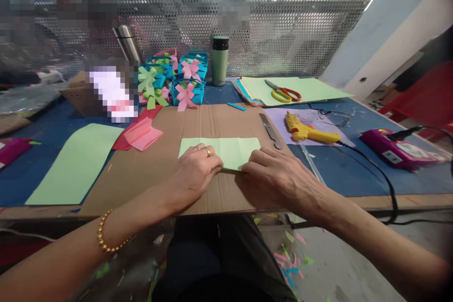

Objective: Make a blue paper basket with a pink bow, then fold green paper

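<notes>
A light green sheet of paper (226, 150) with crease lines lies on a brown cardboard mat (152, 184) in front of me. My left hand (198, 167) has its fingers curled over the sheet's near left edge, thumb tucked underneath. At the near right edge my right hand (272, 174) pinches the paper in the same way. Along the near edge, between the two hands, the paper looks folded or lifted a little. A flat grey metal blade (270, 130) lies just beyond my right hand. Pink folded paper (144, 134) rests on the mat's left side.
Left lies a green paper strip (76, 165). Paper-flower boxes (187, 78), a green tumbler (220, 63) and a steel flask (127, 42) stand behind. At right are scissors (283, 93) on green sheets, a yellow glue gun (311, 132) with a cord, and a purple power strip (392, 148).
</notes>
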Available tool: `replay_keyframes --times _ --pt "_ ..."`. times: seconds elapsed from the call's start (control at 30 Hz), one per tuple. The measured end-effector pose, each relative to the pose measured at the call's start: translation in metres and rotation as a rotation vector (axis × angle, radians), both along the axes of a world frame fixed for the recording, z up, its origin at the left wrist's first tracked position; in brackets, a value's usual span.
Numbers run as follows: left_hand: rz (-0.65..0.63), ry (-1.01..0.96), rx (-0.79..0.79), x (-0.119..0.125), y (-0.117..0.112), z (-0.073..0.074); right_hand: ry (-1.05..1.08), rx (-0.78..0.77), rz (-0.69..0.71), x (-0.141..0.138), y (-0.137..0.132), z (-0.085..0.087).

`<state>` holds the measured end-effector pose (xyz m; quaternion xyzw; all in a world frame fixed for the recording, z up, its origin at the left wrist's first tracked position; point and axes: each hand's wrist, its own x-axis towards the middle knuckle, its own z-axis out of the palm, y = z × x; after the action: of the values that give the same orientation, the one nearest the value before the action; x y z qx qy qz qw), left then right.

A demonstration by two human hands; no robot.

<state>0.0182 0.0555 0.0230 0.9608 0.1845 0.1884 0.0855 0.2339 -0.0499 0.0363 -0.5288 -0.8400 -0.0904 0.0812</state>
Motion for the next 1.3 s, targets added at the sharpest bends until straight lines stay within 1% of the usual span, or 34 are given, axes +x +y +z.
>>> replay_keyframes --times 0.07,0.13,0.2,0.3,0.37,0.53,0.67,0.8,0.97,1.17,1.3 --pt "0.018 -0.008 -0.098 -0.005 0.003 0.003 0.074 -0.026 0.018 0.004 0.003 -0.002" --pt "0.048 -0.009 -0.151 -0.013 0.005 0.006 0.185 -0.041 0.041 0.010 0.007 -0.006" --pt "0.108 -0.018 -0.194 -0.024 0.008 0.010 0.304 -0.073 0.036 0.016 0.013 -0.010" --pt "0.221 -0.045 -0.265 -0.037 0.011 0.015 0.451 -0.179 -0.073 0.022 0.020 -0.014" --pt "0.257 -0.049 -0.300 -0.041 0.013 0.018 0.494 -0.249 -0.145 0.022 0.022 -0.013" --pt "0.292 0.023 -0.329 -0.039 0.014 0.021 0.437 -0.303 -0.269 0.016 0.026 0.000" --pt "0.331 0.044 -0.321 -0.037 0.016 0.016 0.466 -0.363 -0.369 0.011 0.030 0.007" --pt "0.339 0.046 -0.328 -0.035 0.020 0.009 0.478 -0.381 -0.382 0.011 0.034 0.007" --pt "0.319 0.069 -0.267 -0.033 0.022 0.005 0.407 -0.366 -0.375 0.013 0.037 0.006" --pt "0.364 0.144 -0.269 -0.031 0.018 0.009 0.348 -0.345 -0.379 0.015 0.039 -0.001" --pt "0.352 0.193 -0.217 -0.030 0.017 0.010 0.296 -0.323 -0.386 0.013 0.037 -0.002"
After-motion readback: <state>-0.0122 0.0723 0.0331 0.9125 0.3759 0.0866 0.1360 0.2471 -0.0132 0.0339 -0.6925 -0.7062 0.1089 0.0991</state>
